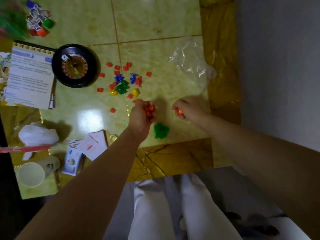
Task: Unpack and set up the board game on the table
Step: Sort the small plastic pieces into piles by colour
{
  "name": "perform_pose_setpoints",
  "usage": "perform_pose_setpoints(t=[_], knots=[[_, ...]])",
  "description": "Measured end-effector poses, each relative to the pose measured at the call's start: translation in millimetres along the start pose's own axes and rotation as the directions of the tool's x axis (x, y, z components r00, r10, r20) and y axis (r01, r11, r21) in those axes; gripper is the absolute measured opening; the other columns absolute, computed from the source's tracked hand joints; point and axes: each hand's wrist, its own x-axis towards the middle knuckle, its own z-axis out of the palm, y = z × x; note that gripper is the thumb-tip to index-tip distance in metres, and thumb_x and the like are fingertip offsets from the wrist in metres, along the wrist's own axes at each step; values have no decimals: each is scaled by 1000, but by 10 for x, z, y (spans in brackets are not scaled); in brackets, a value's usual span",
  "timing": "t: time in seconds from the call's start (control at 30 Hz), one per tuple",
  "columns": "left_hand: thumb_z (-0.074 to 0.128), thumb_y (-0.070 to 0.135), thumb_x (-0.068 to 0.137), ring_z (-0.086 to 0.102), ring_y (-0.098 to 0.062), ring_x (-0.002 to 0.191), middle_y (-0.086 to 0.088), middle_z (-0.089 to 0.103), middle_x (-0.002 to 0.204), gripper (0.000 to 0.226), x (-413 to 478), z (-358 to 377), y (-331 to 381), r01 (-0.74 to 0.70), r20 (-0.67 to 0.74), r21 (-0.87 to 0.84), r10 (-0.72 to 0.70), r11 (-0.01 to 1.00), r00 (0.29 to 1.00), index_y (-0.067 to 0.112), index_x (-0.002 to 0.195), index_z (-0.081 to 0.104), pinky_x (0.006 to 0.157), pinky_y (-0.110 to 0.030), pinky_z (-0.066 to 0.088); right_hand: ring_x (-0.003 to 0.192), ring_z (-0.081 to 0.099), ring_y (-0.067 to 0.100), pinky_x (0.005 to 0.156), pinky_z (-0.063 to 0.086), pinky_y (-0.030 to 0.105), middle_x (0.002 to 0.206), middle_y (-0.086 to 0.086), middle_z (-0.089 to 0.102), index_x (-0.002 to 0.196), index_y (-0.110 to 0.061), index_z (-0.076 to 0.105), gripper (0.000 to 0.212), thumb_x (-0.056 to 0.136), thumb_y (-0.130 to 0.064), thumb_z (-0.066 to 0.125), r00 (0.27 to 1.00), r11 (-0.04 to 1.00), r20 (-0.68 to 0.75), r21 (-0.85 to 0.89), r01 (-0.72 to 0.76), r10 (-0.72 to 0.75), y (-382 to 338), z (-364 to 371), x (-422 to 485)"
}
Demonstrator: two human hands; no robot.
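Observation:
My left hand (141,116) is cupped around several small red game pieces (149,110), held just above the table. To its right, my right hand (187,109) pinches one red piece (180,111) between its fingertips. More red pieces (117,68) lie scattered on the green tiled table (155,19), mixed with blue pieces (119,78), green pieces (122,87) and yellow pieces (135,92). A separate heap of green pieces (161,130) sits between my wrists. A black roulette wheel (76,65) with a white die on it stands to the left.
An empty clear plastic bag (192,64) lies at the right edge. A rules sheet (29,75) lies at left, cards (93,144) and a white cup (31,174) near the front left, crumpled white paper (38,135), and cutout tokens with coloured bases (39,21) at the back left.

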Motion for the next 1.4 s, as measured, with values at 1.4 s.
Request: perform_pose_setpoints(t=[1.4], knots=[[68,6,82,46,-33,107,-20,55,118,53,78,514,-1388,-495,550,825,590,-272,591,-3,130,48,94,-38,37,109,49,26,88,41,36,119,6,55,120,-12,55,53,69,2,49,725,595,-26,-591,545,-689,1239,-450,-262]])
